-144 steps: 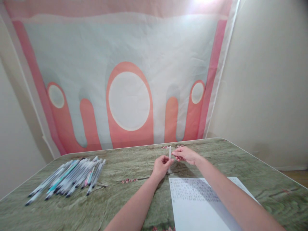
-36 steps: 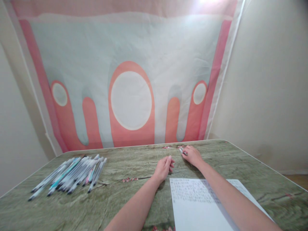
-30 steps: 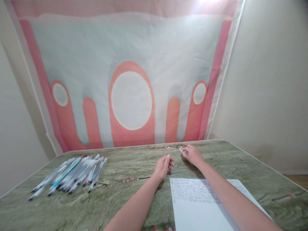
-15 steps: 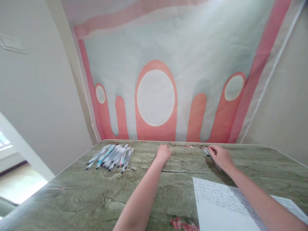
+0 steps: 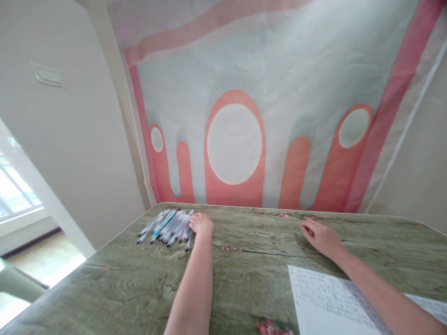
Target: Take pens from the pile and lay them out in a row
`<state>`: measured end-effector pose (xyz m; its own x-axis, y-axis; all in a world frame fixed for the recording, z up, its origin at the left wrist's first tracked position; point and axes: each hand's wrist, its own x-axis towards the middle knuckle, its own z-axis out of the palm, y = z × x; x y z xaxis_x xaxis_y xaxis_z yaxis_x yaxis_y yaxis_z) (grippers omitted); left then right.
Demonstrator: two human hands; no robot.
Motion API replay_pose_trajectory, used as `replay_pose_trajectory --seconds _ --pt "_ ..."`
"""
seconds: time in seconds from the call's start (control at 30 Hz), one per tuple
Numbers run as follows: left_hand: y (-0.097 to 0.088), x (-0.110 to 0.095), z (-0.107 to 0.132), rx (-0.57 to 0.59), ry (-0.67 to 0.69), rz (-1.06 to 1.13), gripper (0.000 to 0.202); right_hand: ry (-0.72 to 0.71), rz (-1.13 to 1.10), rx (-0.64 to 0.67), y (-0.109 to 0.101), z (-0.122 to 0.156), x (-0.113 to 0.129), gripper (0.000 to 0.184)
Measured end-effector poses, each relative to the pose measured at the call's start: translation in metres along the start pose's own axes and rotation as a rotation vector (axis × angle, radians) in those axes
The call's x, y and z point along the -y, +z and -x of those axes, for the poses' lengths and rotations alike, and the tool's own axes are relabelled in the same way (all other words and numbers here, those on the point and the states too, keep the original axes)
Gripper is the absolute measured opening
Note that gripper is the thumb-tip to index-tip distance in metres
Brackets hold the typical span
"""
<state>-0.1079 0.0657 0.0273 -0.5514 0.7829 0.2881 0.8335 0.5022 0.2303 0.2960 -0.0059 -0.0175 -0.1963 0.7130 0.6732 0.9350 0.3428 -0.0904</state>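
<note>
Tabletop [image 5: 244, 242] — left hand [image 5: 200, 224] touching pens [image 5: 167, 225]

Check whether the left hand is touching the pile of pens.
Touching. In the head view the left hand lies against the right edge of the pile of pens, its fingers overlapping the nearest pens with no gap.

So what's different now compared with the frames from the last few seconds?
The left hand went leftward across the table to the pile of pens and now touches its right edge. It let go of the pen that both hands held upright at first. The right hand moved that pen down to the table; now no pen shows in it. The camera turned left. The pile and the written sheet stayed put.
</note>
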Motion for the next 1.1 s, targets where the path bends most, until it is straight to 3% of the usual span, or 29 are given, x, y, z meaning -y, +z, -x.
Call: replay_pose_trajectory --seconds 0.1,0.27,0.43,0.6,0.7,0.77,0.87,0.97,1.1 --pt "-0.002 -0.001 0.002 0.009 -0.011 0.039 0.037 0.01 -0.012 -0.014 -0.001 0.0 -0.001 0.024" --pt "-0.012 -0.01 0.006 0.16 0.022 0.186 0.036 0.012 -0.012 -0.006 -0.004 -0.001 0.003 0.024" --pt "-0.018 -0.048 0.017 0.343 0.188 0.353 0.025 0.008 -0.046 0.001 -0.004 -0.003 0.006 0.024" --pt "-0.02 -0.109 0.071 0.611 0.419 0.627 0.02 0.039 -0.126 -0.009 -0.008 -0.005 0.009 0.025" --pt "-0.019 -0.133 0.118 0.878 0.474 0.83 0.024 0.101 -0.237 -0.012 -0.016 -0.008 0.014 0.026" --pt "-0.018 -0.14 0.145 1.198 0.321 1.106 0.024 0.158 -0.35 0.007 -0.022 -0.011 0.018 0.029" --pt "-0.017 -0.142 0.169 1.499 0.098 1.332 0.024 0.261 -0.567 0.073 -0.029 -0.017 0.021 0.035" --pt "-0.017 -0.14 0.18 1.615 0.001 1.391 0.024 0.328 -0.768 0.181 -0.03 -0.023 0.022 0.038" --pt "-0.019 -0.138 0.186 1.644 0.016 1.381 0.026 0.318 -0.897 0.343 -0.026 -0.025 0.028 0.035"
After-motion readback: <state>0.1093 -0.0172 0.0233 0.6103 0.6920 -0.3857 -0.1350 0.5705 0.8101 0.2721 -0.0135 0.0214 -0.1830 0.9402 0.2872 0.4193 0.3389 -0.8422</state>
